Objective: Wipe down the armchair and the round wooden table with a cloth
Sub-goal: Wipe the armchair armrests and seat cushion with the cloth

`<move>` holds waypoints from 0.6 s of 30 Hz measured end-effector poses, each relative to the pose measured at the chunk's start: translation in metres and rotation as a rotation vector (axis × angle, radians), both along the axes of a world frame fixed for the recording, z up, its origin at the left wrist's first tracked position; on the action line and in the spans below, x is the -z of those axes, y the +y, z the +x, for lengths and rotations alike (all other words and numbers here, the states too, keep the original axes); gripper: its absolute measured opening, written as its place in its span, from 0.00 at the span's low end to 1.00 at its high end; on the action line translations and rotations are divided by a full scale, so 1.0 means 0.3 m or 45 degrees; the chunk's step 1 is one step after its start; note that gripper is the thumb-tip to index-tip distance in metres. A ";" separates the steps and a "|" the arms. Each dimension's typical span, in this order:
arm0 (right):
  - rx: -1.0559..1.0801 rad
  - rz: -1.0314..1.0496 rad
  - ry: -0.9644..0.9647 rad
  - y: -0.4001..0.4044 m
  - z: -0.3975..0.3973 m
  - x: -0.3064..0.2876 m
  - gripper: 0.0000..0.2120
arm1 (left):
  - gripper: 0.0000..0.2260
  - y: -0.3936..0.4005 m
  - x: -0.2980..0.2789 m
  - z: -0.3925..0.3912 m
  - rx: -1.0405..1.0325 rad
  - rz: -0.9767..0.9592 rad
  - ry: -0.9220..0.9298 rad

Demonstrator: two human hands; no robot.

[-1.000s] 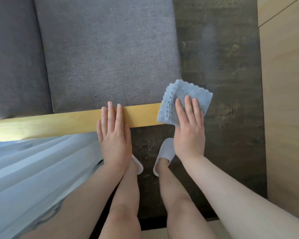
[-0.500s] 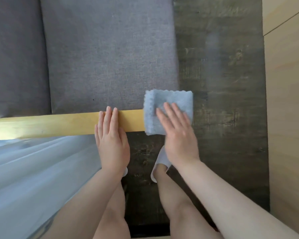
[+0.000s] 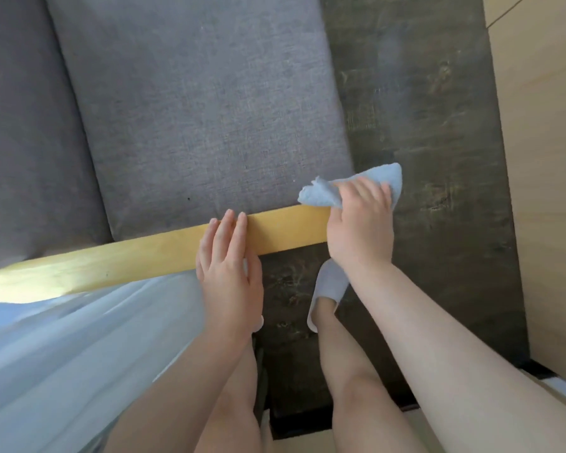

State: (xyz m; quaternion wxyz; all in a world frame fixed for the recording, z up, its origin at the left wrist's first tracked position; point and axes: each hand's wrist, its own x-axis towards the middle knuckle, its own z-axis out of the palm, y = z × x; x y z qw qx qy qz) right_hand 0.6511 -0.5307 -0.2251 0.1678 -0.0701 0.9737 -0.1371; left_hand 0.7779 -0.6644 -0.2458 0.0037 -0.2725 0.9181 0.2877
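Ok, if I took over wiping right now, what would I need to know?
Left hand: flat on the wooden armrest, steadying.
Right hand: fingers curled round the blue cloth at the armrest's front end.
Grey seat cushion lies beyond the armrest.
Done: cannot tell how much is wiped.
Left: the rest of the armchair, then the round table, which is not in view.

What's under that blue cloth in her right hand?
The blue cloth is bunched in the right hand over the end of the yellow wooden armrest. The armrest's tip beneath is covered, so unseen.
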 end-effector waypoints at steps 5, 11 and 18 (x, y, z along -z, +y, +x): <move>-0.095 -0.215 0.036 -0.156 0.179 0.025 0.19 | 0.22 -0.002 0.012 0.008 0.061 0.040 -0.011; 0.236 -0.194 0.225 0.012 0.220 0.090 0.26 | 0.22 0.019 -0.010 -0.021 0.278 0.067 -0.086; -0.019 -0.402 0.245 0.058 0.308 0.106 0.22 | 0.23 0.077 -0.002 -0.072 0.335 0.061 -0.102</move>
